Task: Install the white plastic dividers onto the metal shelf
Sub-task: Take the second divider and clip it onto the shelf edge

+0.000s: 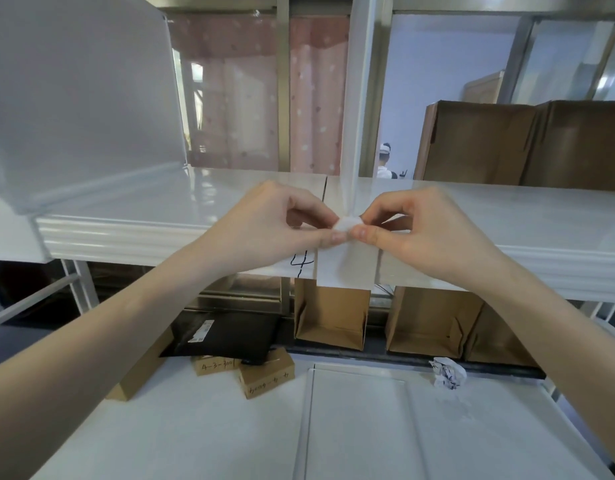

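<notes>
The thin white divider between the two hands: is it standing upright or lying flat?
Upright. The divider rises edge-on from the shelf front to the top; both hands pinch its base.

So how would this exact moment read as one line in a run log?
stage: fitting divider | left hand: pinching white piece | right hand: pinching same piece | upright divider: at shelf front edge
</notes>
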Available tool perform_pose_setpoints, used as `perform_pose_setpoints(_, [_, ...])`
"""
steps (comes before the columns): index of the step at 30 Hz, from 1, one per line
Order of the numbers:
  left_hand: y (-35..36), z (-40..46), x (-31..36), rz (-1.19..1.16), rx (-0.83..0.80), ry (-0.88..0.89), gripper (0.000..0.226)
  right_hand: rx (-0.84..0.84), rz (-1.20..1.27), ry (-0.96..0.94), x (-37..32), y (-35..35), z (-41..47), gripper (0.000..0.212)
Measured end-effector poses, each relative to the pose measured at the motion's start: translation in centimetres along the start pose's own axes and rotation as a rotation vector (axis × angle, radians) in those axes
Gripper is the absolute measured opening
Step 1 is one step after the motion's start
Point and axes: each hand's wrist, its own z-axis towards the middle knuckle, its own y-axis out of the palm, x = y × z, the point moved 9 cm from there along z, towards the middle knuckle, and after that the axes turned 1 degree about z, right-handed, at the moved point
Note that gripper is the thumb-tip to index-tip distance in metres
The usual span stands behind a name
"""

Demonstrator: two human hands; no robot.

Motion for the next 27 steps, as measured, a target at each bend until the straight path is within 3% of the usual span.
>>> perform_pose_setpoints(11, [-1.0, -2.5, 2.3, 0.077, 0.146, 0.025, 0.029, -0.035, -0.038, -0.069, -0.5, -2.8, -2.3, 0.032])
perform_pose_setpoints(19, [-0.1, -3.9, 7.5, 0.017, 0.296, 0.088, 0.019, 0.026, 0.034, -0.141, -0.5, -7.5, -6.0, 0.025])
perform_pose_setpoints(27, [9.3, -6.2, 8.5, -0.059, -0.097, -0.055, 0.018, -0.082, 0.226, -0.119, 2.1, -7.6, -10.6, 0.015])
